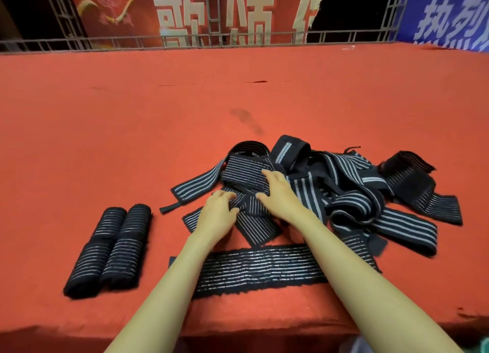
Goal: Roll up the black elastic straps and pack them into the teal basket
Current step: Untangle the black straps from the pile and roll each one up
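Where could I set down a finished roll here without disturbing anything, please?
The far half of the red cloth, between the loose strap pile and the metal railing, is bare, as is the patch left of the rolled straps. Centre to right is crowded: the pile and the flat strap.

single head-worn wide-angle view, facing forward and down, close over the red table (105, 130), banners (211, 11) beyond
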The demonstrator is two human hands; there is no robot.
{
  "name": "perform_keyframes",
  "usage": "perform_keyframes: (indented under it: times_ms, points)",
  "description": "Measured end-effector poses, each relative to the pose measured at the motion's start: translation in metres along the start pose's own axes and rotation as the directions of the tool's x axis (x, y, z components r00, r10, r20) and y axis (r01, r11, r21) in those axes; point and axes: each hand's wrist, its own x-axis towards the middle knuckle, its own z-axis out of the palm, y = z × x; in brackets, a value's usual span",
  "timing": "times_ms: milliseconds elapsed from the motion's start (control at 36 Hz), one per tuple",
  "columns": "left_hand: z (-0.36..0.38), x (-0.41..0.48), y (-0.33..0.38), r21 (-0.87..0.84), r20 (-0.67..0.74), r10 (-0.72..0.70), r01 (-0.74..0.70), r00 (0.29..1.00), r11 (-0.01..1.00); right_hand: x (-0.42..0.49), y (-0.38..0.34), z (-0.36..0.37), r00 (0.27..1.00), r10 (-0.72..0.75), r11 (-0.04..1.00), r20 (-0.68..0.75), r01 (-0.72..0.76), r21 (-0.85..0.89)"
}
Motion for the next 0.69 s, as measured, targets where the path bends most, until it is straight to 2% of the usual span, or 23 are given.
perform_keyframes:
  times_ms: [167,306,472,528,611,694]
  points:
    - [0.011,0.017,-0.005,0.069,0.172,-0.030,0.018,0.985,0.997,0.041,-0.009,0.015,0.986,0.135,0.991,-0.098,-0.133,0.026]
    - [0.015,0.020,-0.006,0.091,0.155,-0.042,0.028,0.987,0.995,0.054,-0.003,0.022,0.944,0.228,0.963,-0.239,-0.183,0.196]
    - [0.012,0.020,-0.012,0.012,0.171,-0.057,0.056,0.984,0.998,0.047,-0.003,0.016,0.946,0.195,0.961,-0.261,-0.130,0.244]
    - [0.012,0.020,-0.011,-0.033,0.091,-0.035,0.038,0.995,0.999,0.037,-0.005,0.013,0.958,0.170,0.950,-0.233,-0.096,0.297]
    - [0.009,0.017,-0.001,-0.202,-0.167,0.039,-0.073,0.985,0.977,0.020,-0.011,0.006,0.962,0.148,0.924,-0.229,-0.052,0.378]
    - [0.006,0.012,0.017,-0.327,-0.281,0.129,-0.222,0.951,0.919,0.004,-0.019,-0.004,0.975,0.153,0.808,-0.162,-0.029,0.588]
